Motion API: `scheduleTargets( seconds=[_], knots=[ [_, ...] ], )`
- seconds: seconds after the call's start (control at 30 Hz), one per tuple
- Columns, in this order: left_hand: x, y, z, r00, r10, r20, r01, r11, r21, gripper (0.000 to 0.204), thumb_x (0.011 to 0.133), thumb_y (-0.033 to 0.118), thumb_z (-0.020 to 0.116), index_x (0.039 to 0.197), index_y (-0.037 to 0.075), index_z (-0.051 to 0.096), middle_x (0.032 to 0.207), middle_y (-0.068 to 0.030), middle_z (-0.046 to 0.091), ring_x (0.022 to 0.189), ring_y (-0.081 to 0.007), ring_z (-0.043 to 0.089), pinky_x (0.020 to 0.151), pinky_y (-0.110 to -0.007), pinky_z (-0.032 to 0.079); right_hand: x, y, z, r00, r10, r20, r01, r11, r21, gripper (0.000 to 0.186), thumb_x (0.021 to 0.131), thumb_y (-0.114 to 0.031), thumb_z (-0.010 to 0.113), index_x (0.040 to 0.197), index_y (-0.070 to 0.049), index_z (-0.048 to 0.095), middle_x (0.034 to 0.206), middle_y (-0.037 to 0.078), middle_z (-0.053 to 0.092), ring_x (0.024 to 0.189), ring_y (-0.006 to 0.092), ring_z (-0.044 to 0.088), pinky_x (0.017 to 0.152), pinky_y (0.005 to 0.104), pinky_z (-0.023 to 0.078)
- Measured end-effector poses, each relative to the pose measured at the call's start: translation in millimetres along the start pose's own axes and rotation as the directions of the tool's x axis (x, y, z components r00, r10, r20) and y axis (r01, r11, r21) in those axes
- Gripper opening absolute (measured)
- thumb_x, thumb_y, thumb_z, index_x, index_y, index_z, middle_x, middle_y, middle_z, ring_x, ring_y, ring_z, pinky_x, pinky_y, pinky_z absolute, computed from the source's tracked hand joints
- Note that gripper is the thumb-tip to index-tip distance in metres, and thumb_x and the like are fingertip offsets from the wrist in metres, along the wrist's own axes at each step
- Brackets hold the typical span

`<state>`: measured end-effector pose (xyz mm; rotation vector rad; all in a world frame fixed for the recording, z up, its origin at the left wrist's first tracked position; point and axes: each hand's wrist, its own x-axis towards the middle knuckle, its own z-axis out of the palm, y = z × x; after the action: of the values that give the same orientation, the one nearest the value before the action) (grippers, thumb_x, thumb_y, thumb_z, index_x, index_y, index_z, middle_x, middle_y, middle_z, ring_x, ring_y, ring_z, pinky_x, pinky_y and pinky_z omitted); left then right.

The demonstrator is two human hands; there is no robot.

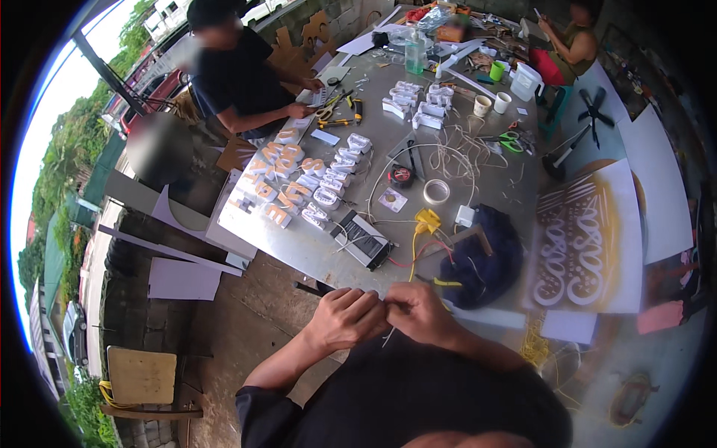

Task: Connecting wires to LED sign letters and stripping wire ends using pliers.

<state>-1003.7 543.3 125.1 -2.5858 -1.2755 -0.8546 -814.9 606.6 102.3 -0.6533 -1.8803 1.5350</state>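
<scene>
My left hand (347, 317) and my right hand (414, 313) meet over the table's near edge, both with fingers pinched together on a thin pale wire (388, 339), whose tail hangs below them. The exact point they grip is hidden by my fingers. Beyond them lie a black-and-silver power supply unit (361, 240), red and yellow leads, a yellow connector (427, 222), a white adapter (465, 216) and a dark blue cloth bundle (482, 276). A tape roll (437, 192) and a tape measure (401, 175) sit among loose cables.
The metal table (261, 235) holds rows of cut-out letters (326, 196), tools and cups. A co-worker (243, 82) stands at its left; another person (571, 52) sits back right. A spray-stencilled board (612, 284) lies at right, a plywood-topped seat (141, 373) at lower left.
</scene>
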Motion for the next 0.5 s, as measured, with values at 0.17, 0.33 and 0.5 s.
scheduleTargets(
  seconds=[0.17, 0.33, 0.5],
  knots=[
    [2, -1, 3, 0.984, -0.082, -0.156, 0.078, 0.996, -0.032, 0.015, 0.069, 0.007, 0.074, 0.077, 0.006, 0.061, 0.083, -0.004, 0.063, 0.06, -0.0159, 0.059, 0.054, -0.03, 0.048, 4, -9, -1, 1.0, -0.023, -0.002, 0.023, 1.0, -0.018, 0.006, 0.083, 0.001, 0.059, 0.079, 0.004, 0.06, 0.07, 0.013, 0.06, 0.062, 0.0153, 0.057, 0.057, 0.033, 0.045],
    [0, -1, 10, 0.925, -0.284, -0.254, 0.224, 0.944, -0.243, 0.014, 0.067, -0.004, 0.068, 0.077, 0.004, 0.062, 0.076, -0.0058, 0.064, 0.059, -0.0193, 0.062, 0.053, -0.031, 0.05, 10, -14, -1, 0.999, 0.005, 0.04, -0.007, 0.999, 0.052, 0.005, 0.083, 0.004, 0.056, 0.079, 0.004, 0.059, 0.069, 0.007, 0.056, 0.062, 0.0117, 0.052, 0.057, 0.0297, 0.041],
    [-3, 5, 21, 0.78, -0.623, -0.05, 0.408, 0.568, -0.714, 0.011, 0.083, -0.002, 0.07, 0.093, -0.001, 0.07, 0.09, -0.0137, 0.072, 0.075, -0.0253, 0.072, 0.068, -0.033, 0.056, 15, -15, -5, 0.998, -0.039, -0.057, 0.039, 0.999, -0.001, 0.009, 0.086, 0.003, 0.056, 0.078, 0.002, 0.058, 0.069, 0.007, 0.056, 0.061, 0.0113, 0.05, 0.056, 0.0289, 0.039]
  ],
)
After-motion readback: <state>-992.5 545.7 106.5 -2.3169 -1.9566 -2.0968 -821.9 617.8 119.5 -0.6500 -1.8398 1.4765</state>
